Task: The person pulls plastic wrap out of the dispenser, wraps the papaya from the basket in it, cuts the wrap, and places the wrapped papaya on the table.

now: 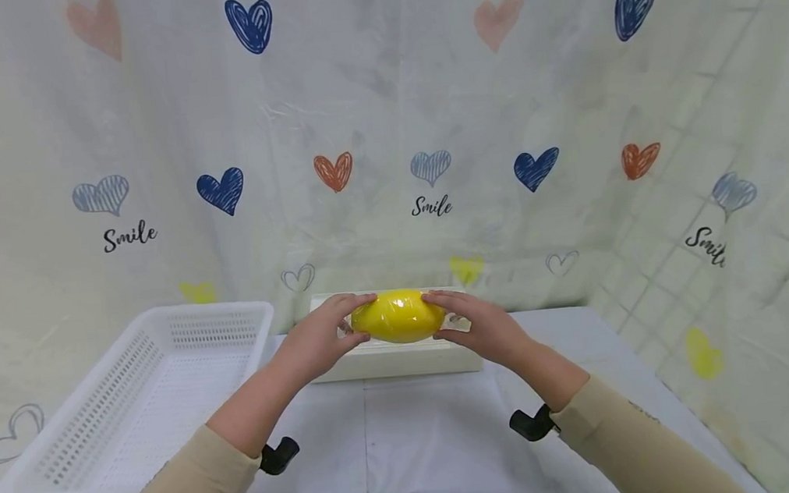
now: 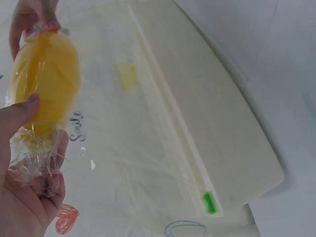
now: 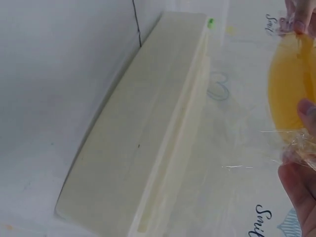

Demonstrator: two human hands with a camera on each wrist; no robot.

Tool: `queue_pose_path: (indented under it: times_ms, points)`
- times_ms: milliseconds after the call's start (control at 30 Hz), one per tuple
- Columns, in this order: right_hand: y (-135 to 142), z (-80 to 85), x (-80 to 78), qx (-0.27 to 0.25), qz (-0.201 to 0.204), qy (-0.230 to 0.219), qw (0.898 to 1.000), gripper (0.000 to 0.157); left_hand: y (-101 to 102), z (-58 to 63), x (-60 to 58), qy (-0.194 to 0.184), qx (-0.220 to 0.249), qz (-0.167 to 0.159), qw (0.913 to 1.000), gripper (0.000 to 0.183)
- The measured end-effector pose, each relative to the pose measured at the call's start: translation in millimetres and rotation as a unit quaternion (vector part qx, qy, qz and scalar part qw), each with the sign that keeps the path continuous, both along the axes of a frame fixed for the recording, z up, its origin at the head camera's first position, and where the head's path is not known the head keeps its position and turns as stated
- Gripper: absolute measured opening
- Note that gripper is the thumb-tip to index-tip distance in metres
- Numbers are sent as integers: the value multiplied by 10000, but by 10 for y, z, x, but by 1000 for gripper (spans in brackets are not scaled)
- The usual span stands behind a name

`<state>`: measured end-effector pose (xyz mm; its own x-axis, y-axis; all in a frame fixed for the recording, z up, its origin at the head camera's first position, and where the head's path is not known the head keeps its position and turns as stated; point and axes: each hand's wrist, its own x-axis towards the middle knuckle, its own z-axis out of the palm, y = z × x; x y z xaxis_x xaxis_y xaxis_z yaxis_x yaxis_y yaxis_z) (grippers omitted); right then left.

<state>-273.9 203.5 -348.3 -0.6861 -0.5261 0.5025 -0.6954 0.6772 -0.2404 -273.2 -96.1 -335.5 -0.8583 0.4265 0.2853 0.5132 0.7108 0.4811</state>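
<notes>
A glossy yellow oval object (image 1: 399, 316), wrapped in clear cling film, is held up between both hands in the head view. My left hand (image 1: 318, 338) grips its left end, and my right hand (image 1: 482, 326) grips the right end. Thumbs lie along the near side of the yellow piece. In the left wrist view, loose film (image 2: 34, 160) bunches up beyond its end, inside the fingers of the left hand (image 2: 24, 197). A similar crumple of film (image 3: 298, 148) shows at the right hand (image 3: 301, 187) in the right wrist view.
Behind and below the hands, a long cream cling film dispenser (image 1: 398, 365) with a green slider (image 2: 209, 202) sits on the white-covered table (image 1: 440, 446). To the left stands a white perforated plastic basket (image 1: 169, 407). A curtain (image 1: 382, 106) printed with hearts hangs behind.
</notes>
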Motion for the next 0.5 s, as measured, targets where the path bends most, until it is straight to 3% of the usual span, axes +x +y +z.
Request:
queue_pose_path:
  times_ms: [500]
  points:
    - [-14,262,-155,-196,194,-258,9993,68,-56,364,-170,-137,-184,-318,9992,62]
